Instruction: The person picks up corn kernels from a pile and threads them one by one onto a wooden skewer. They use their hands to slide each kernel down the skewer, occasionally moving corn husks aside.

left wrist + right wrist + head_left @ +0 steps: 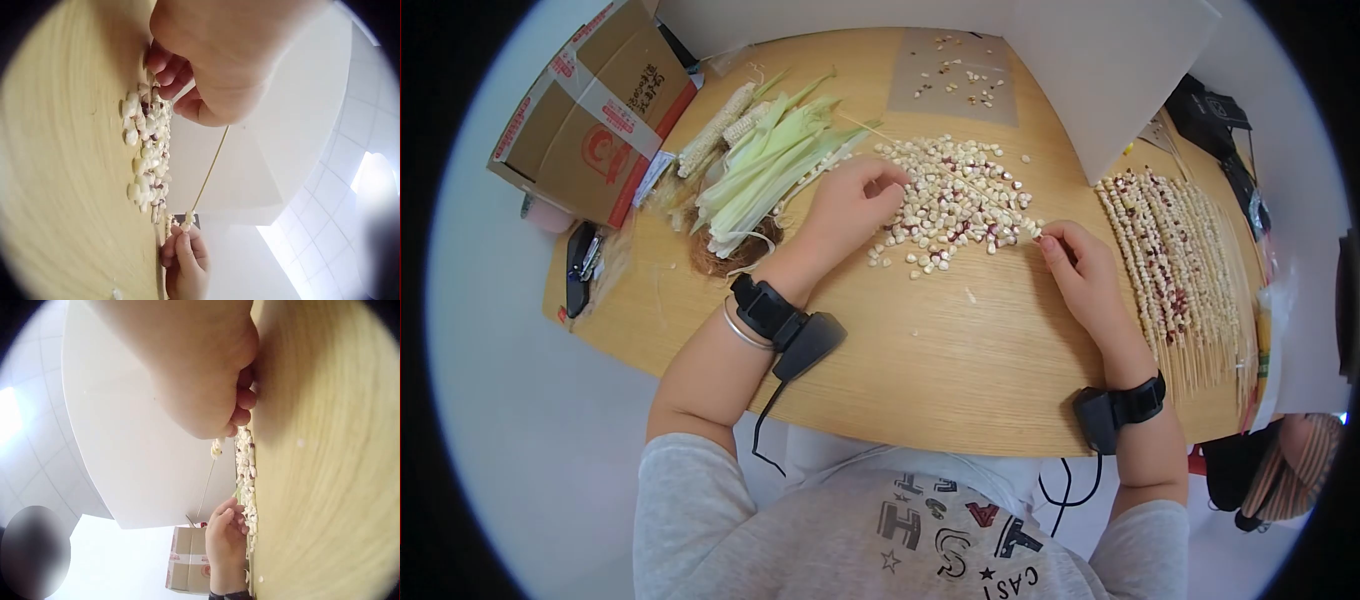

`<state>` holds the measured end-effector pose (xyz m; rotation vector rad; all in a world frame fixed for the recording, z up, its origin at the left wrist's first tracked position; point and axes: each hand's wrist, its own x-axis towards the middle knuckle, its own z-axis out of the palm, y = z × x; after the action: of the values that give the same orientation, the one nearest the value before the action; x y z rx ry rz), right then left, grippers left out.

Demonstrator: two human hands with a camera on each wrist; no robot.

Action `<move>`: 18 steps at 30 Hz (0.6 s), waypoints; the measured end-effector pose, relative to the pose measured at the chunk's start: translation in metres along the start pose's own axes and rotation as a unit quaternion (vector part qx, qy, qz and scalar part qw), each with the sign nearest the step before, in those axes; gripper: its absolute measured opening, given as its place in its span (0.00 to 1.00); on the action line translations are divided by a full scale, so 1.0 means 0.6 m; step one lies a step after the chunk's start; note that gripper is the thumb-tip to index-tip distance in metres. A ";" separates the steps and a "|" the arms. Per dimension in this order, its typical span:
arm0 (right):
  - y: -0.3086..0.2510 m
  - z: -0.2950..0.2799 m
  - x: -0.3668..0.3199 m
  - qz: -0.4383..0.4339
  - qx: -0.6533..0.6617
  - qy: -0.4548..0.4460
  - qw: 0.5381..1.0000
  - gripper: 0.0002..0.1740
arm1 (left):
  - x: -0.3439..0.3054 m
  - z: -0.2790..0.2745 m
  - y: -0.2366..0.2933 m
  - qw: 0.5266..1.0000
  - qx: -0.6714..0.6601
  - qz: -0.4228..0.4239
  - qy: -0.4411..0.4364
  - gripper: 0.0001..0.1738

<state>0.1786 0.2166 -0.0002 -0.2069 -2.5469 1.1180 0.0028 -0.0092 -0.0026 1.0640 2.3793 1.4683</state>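
My right hand pinches one end of a thin bamboo skewer, with a few pale corn kernels threaded on it close to the fingertips. The bare length of the skewer slants up and away over a loose pile of white and dark-red corn kernels. At the pile's left edge, my left hand has its fingers bent down among the kernels. Its fingertips are partly hidden, and I cannot tell if a kernel is between them.
Corn husks and cobs lie to the left, near a cardboard box and a black stapler. Rows of kernel-strung skewers lie at right, beside a white upright panel. Scattered kernels lie on a grey sheet behind.
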 end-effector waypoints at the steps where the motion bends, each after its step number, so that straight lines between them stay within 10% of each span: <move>1: -0.003 -0.001 0.000 0.008 -0.005 -0.005 1.000 0.09 | 0.000 0.000 0.001 1.000 0.000 -0.001 0.001 0.10; 10: -0.008 -0.004 -0.001 -0.001 -0.014 -0.017 1.000 0.09 | -0.001 -0.003 0.005 0.999 0.028 -0.037 -0.015 0.11; 18: -0.008 -0.003 0.000 -0.005 -0.015 -0.023 1.000 0.09 | -0.008 0.014 0.008 0.978 0.175 0.117 -0.014 0.14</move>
<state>0.1795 0.2146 0.0045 -0.1793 -2.6035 1.0928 0.0128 -0.0051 -0.0039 1.4765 2.6289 1.1045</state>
